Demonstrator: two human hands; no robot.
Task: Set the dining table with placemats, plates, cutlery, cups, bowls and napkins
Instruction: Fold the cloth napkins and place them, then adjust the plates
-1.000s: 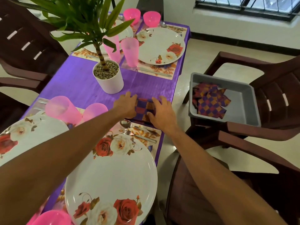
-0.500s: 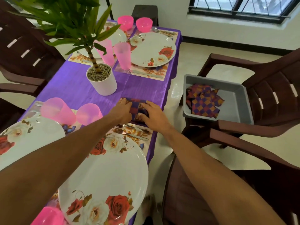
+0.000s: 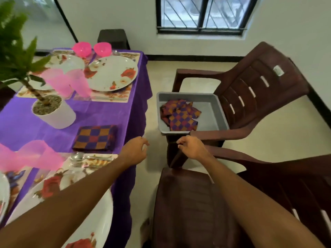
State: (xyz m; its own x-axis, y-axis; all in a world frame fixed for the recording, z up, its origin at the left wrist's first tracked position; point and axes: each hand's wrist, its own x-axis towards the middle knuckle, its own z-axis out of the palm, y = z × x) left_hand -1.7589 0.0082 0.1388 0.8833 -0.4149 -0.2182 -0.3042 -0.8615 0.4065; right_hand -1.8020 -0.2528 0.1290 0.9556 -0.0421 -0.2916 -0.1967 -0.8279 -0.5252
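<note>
A folded checked napkin [image 3: 95,138] in purple and orange lies flat on the purple tablecloth [image 3: 111,113], just beyond the near placemat with its spoon and fork [image 3: 84,157]. My left hand [image 3: 134,151] hovers off the table's right edge, fingers loosely curled, holding nothing. My right hand [image 3: 190,147] hangs in the air just in front of the grey tray [image 3: 217,111], fingers loosely curled and empty. More checked napkins [image 3: 180,115] lie piled in that tray. Floral plates [image 3: 112,72] and pink cups [image 3: 78,83] stand on the table.
A potted plant [image 3: 53,113] stands mid-table. Two pink bowls [image 3: 92,48] sit at the far end. The tray rests on a brown plastic chair [image 3: 250,90]; another brown chair [image 3: 193,203] is right below my arms. Tiled floor lies between table and chairs.
Both hands have let go of the folded napkin and moved right, off the table toward the tray. The view has swung right.
</note>
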